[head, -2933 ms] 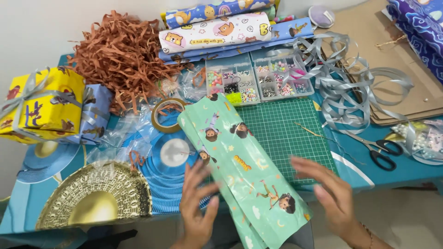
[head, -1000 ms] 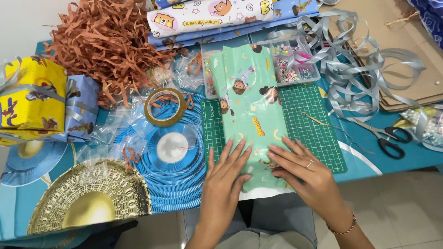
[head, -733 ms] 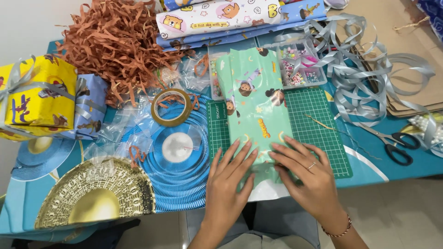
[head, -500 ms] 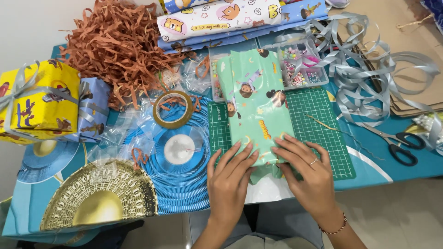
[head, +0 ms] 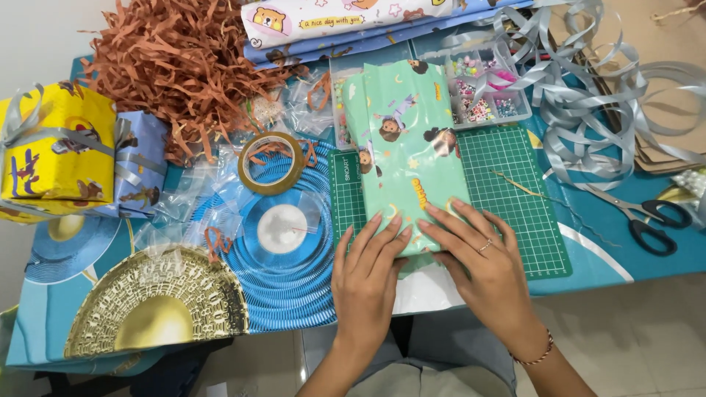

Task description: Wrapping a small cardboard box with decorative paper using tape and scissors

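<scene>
Little has shifted: green wrapped parcel [head: 403, 158] kept on cutting mat [head: 515, 191], tape roll [head: 271, 163] at 9 o'clock. Left hand [head: 365, 283], right hand [head: 485, 268] pressed flat together on near edge. Judged light, slippery paper; best gripped by sides.

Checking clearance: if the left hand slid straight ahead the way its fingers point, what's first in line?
The left hand already rests on the mint-green wrapped package; going on, it would likely run along that package toward the clear bead organizer box.
</scene>
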